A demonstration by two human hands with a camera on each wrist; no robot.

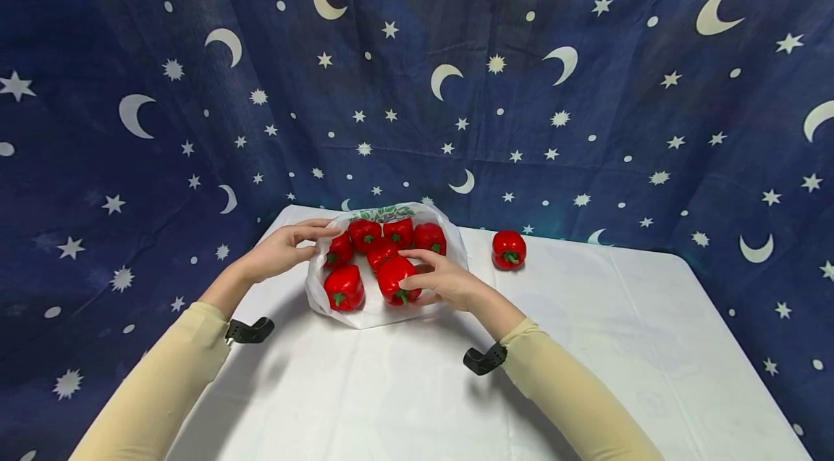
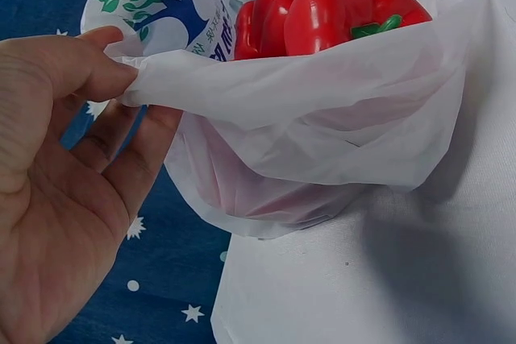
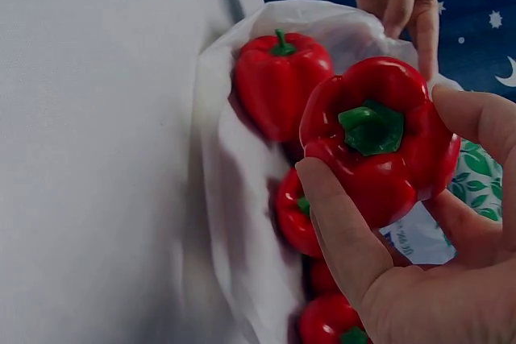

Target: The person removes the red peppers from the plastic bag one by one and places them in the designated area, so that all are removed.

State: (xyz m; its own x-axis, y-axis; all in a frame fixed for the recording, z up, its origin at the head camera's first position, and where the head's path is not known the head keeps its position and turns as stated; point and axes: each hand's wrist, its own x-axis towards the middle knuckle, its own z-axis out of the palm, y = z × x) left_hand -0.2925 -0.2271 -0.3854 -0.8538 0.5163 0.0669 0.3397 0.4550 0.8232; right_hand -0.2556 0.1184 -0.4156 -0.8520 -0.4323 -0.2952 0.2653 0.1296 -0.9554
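Note:
A white plastic bag [image 1: 373, 318] with a green and blue tree print lies open-mouthed on the table. Several red bell peppers [image 1: 344, 286] with green stems are inside it. My left hand [image 1: 279, 252] pinches the bag's left rim between thumb and fingers, as the left wrist view shows closely [image 2: 72, 142]. In my right hand [image 1: 449, 280] is another red bell pepper [image 3: 383, 147], gripped between thumb and fingers at the bag's opening, stem facing the right wrist camera. The lower part of the peppers in the bag is hidden by its folded side in the left wrist view.
One more red bell pepper [image 1: 508, 250] stands on the white-covered table [image 1: 586, 345], to the right of the bag. Behind the table hangs a dark blue curtain [image 1: 404, 85] with moons and stars. A black wrist strap [image 1: 485, 358] is on the right sleeve.

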